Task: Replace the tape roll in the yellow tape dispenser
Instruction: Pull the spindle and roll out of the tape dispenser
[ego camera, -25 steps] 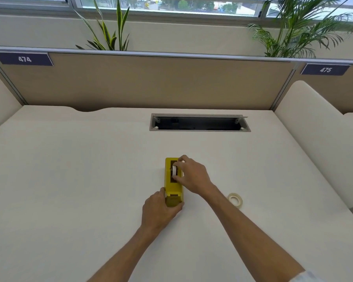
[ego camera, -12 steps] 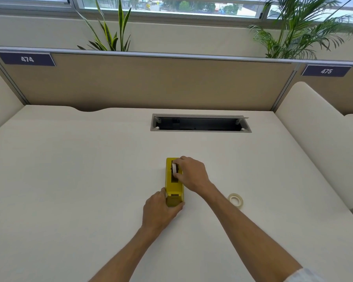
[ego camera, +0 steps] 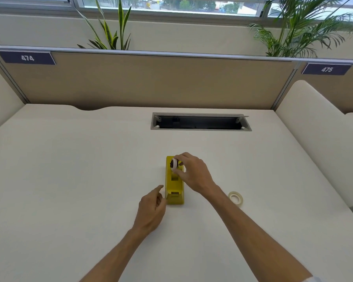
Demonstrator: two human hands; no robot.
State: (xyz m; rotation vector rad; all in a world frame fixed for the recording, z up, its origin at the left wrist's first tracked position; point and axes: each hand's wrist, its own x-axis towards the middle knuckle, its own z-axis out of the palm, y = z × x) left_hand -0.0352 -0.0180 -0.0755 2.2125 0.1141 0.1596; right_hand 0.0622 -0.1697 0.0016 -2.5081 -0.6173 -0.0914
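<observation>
The yellow tape dispenser (ego camera: 175, 181) stands lengthwise on the cream desk (ego camera: 69, 180), its cutter end toward the person. Much of its far half is covered by the right hand (ego camera: 192, 173), so the cradle that takes the roll is hard to make out; only a dark recess shows between the fingers. The right hand's thumb and fingertips pinch a small white tape roll (ego camera: 174, 164) on a dark core, held upright over the far end of the dispenser. Whether the roll sits in its cradle or is lifted just above it cannot be told. A second tape roll (ego camera: 235, 198), pale and translucent, lies flat on the desk to the right of the dispenser, just beyond the right forearm and well clear of the yellow body.

The left hand (ego camera: 151, 210) rests beside the dispenser's near left corner with its fingers loosely curled and the index finger stretched forward, holding nothing; whether its knuckles touch the yellow side is unclear. Half a second ago this hand gripped the near end of the dispenser, covering the cutter, which is now in plain sight. The white roll, earlier low in the body under the right fingers, now appears higher and more exposed. The loose roll on the desk has not moved.
</observation>
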